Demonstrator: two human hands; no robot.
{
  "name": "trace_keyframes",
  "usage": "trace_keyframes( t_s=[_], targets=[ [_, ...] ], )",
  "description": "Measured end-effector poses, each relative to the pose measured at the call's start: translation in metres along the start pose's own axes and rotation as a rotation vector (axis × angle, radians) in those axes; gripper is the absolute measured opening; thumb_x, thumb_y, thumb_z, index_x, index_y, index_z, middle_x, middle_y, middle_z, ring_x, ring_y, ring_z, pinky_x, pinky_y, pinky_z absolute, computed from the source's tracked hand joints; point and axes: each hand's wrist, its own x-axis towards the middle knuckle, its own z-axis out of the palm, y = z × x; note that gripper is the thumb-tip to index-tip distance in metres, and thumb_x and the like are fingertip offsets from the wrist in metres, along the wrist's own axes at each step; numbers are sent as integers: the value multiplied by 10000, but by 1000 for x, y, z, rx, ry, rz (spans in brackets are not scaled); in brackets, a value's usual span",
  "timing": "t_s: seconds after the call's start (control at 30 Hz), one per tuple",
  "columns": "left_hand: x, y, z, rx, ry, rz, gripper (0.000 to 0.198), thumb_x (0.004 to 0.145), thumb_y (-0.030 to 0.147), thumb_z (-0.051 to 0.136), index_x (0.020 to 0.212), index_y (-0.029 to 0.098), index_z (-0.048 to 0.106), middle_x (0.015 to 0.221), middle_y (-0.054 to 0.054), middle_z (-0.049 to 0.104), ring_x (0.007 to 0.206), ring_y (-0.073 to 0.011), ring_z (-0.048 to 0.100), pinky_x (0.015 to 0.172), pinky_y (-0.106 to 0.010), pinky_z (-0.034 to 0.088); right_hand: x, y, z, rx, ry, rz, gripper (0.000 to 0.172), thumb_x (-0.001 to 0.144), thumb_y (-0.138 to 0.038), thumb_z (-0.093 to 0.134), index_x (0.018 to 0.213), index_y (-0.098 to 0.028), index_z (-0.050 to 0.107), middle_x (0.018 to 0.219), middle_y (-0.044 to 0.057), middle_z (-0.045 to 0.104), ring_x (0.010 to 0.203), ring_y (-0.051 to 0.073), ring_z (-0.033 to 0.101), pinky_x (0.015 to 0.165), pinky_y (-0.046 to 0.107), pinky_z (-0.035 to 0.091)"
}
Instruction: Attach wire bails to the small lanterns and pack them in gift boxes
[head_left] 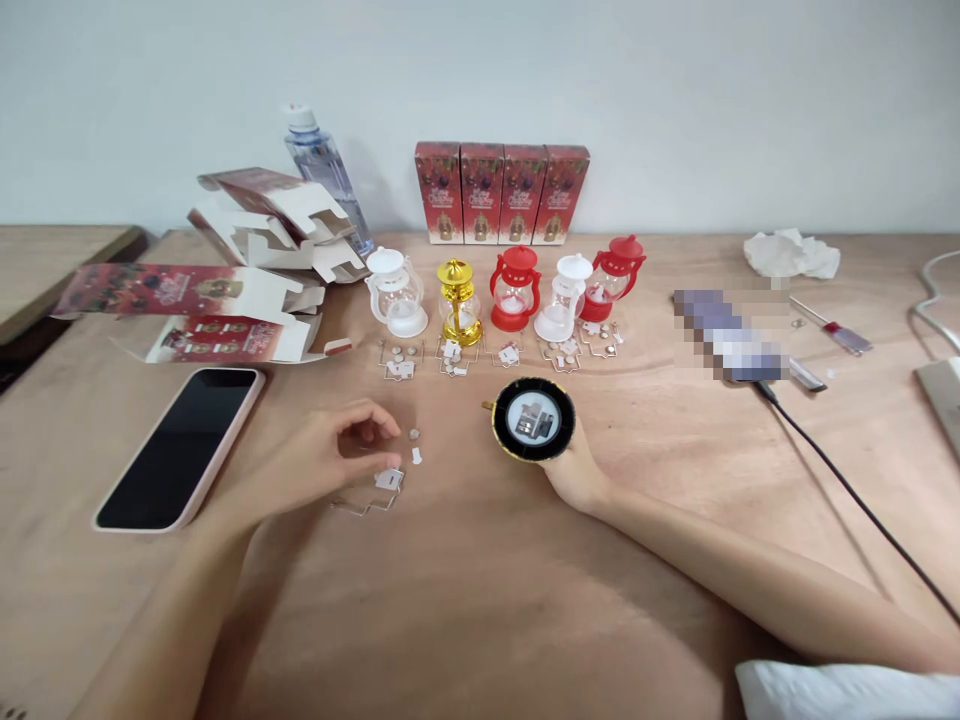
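My right hand (577,472) is wrapped round a gold-rimmed lantern (571,425), tipped so its black base faces me. In that base is a round opening (534,424) with metal contacts showing. My left hand (337,448) hovers low over the table, thumb and forefinger curved and apart, nothing visible between them. Just right of its fingertips lie a small coin cell (415,434) and a white tab (417,455). Below the thumb are a small white cover (389,480) and a bent wire handle (365,511).
Several lanterns, including a gold one (459,305), stand in a row behind wire handles and small parts (399,368). Red boxes (502,195) line the wall. Opened boxes (217,290), a bottle (326,175) and a phone (180,450) are left. A cabled device (724,335) lies right.
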Motion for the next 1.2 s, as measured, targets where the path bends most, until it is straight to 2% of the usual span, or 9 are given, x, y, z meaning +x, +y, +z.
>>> trace_keyframes(
  t_s=[0.1,0.2,0.37,0.53,0.63,0.73,0.93,1.1,1.2],
  targets=[
    [-2,-9,-7,-58,-210,1,344,648,421,769,912,243,637,956,4,660,891,-199,610,769,-294,481,-1,3,0,-8,26,16,418,665,-351,770,1008,-236,559,1028,29,668,967,222,623,858,390,512],
    [-2,-10,-5,-61,-211,-6,271,683,394,739,887,240,649,956,1,662,887,-194,614,771,-290,485,-1,5,-1,-40,29,-8,402,671,-351,764,995,-234,557,1046,29,669,968,220,616,876,395,503],
    [1,-3,3,-20,-47,20,234,776,453,633,792,221,667,815,-14,685,737,-186,627,655,-289,479,0,11,-3,-46,24,-7,389,681,-331,759,997,-238,551,1065,33,664,978,226,616,880,407,502],
    [2,4,6,-3,102,47,255,813,437,588,713,209,646,740,-10,692,660,-168,620,598,-276,467,-1,14,-3,-43,-22,14,359,719,-331,741,1006,-240,545,1098,49,654,1016,241,619,914,442,489],
    [1,10,7,-40,190,19,244,822,419,591,706,207,627,677,5,687,590,-146,599,530,-243,442,-1,13,-3,-36,-12,-2,326,742,-341,715,1003,-251,543,1083,45,657,998,234,618,895,434,500],
    [0,15,8,37,303,33,210,824,383,590,702,214,611,647,22,679,537,-127,561,514,-236,428,-1,9,-2,-49,7,-18,311,738,-361,715,976,-248,549,1032,41,669,951,228,624,856,414,517],
    [1,10,15,257,468,197,118,850,278,513,851,226,619,753,-4,690,591,-144,581,563,-265,449,0,3,-1,-46,-24,-37,346,720,-378,733,979,-248,545,988,37,670,935,229,634,777,377,532],
    [0,5,19,431,575,357,160,875,213,468,865,201,628,719,-23,631,643,-162,592,620,-286,470,-1,5,-2,-46,-36,-40,283,801,-401,663,1005,-245,544,991,35,662,925,213,634,789,372,527],
    [-1,6,20,544,607,405,160,888,216,472,837,194,622,706,-26,606,663,-174,581,645,-307,469,-1,6,-2,-44,-44,-42,253,820,-401,644,993,-252,535,982,39,658,913,212,634,783,369,525]
  ],
)
